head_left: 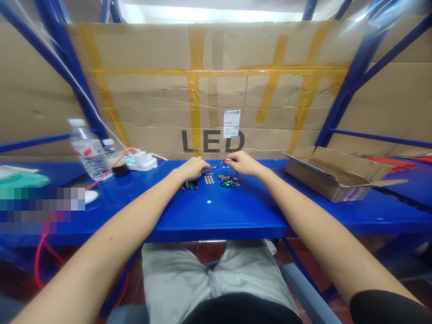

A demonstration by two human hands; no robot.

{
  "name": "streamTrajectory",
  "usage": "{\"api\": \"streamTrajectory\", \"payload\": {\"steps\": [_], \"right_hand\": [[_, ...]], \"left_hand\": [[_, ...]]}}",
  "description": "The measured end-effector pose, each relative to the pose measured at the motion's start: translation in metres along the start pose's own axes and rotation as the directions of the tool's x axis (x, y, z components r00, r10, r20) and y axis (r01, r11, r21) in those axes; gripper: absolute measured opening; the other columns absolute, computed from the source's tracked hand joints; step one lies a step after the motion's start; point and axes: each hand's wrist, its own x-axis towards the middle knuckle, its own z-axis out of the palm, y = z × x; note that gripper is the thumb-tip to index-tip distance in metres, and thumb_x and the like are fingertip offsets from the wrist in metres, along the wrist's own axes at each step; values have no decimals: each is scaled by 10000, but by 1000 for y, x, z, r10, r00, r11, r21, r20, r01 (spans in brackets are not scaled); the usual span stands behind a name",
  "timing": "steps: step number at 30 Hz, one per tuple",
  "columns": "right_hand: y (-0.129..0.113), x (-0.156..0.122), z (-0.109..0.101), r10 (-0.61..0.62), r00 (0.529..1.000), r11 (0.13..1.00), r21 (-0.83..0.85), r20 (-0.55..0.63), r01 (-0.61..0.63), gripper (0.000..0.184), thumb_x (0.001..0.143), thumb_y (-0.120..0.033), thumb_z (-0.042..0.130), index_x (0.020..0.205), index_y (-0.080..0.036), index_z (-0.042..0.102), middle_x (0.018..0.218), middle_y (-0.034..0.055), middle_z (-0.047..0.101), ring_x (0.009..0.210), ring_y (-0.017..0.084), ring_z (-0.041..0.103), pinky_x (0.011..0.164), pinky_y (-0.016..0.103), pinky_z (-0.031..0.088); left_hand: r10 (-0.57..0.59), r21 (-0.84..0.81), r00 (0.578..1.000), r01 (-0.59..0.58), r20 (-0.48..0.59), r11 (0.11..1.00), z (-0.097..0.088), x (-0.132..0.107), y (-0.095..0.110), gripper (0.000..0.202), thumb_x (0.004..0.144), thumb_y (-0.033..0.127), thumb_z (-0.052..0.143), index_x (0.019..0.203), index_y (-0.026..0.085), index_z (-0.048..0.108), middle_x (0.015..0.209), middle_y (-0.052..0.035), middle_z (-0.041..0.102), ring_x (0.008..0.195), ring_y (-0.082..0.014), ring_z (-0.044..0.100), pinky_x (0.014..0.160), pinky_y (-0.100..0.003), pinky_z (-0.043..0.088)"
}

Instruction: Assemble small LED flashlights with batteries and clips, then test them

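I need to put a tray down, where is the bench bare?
Bare: the bench between the parts and the box, and between the left hand and the bottle. Crowded: the parts by the right hand.

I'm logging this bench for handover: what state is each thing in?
left hand: palm down, fingers curled, over the small dark pieces.
right hand: palm down, fingertips at a purple clip; grip unclear.
silver parts: laid in neat rows.
water bottle: upright, capped.
cardboard box: flaps open.
power strip: white plug inserted.
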Motion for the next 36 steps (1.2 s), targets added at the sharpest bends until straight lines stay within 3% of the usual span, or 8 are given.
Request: {"api": "streamTrajectory", "payload": {"steps": [9, 15, 23, 29, 36], "right_hand": [[1, 1, 1, 2, 1000, 1000, -1, -2, -2, 250, 918, -249, 510, 780, -135, 684, 619, 33, 632, 641, 160, 554, 658, 284, 361], [1, 0, 0, -3, 1000, 1000, 0, 1, 3, 254, 919, -261, 507, 750, -144, 656, 627, 35, 627, 648, 159, 544, 645, 283, 347], [3, 1, 0, -8, 1000, 1000, -1, 5, 8, 270, 910, -285, 503, 720, -150, 640, 621, 36, 619, 652, 162, 540, 641, 289, 344], [2, 0, 0, -1, 1000, 1000, 6, 7, 1, 272, 913, -294, 502, 730, -150, 644, 625, 34, 617, 648, 160, 537, 639, 289, 341], [3, 1, 1, -5, 1000, 1000, -3, 6, 5, 281, 917, -301, 503, 719, -153, 637, 624, 34, 617, 647, 159, 540, 644, 289, 341]], "left_hand": [[55, 86, 997, -59, 47, 995, -3, 3, 10, 588, 791, 7, 468, 1268, 266, 692, 1171, -53, 736, 974, -219, 587, 871, -314, 406], [59, 89, 994, -67, 87, 994, -7, 2, 9, 558, 791, 5, 472, 1203, 275, 736, 1143, -61, 738, 969, -220, 593, 868, -313, 403], [10, -35, 996, -7, 90, 999, -10, -3, 11, 578, 744, -9, 479, 1172, 269, 748, 1098, -51, 753, 972, -215, 624, 871, -308, 417], [-65, 48, 991, 60, 116, 997, -16, -5, 16, 558, 755, 31, 505, 1235, 224, 713, 1055, -75, 758, 971, -224, 630, 833, -303, 424], [-67, 64, 986, 58, 152, 996, -18, -6, 18, 596, 749, 22, 493, 1249, 269, 704, 1061, -56, 751, 967, -215, 618, 845, -302, 419]]}}
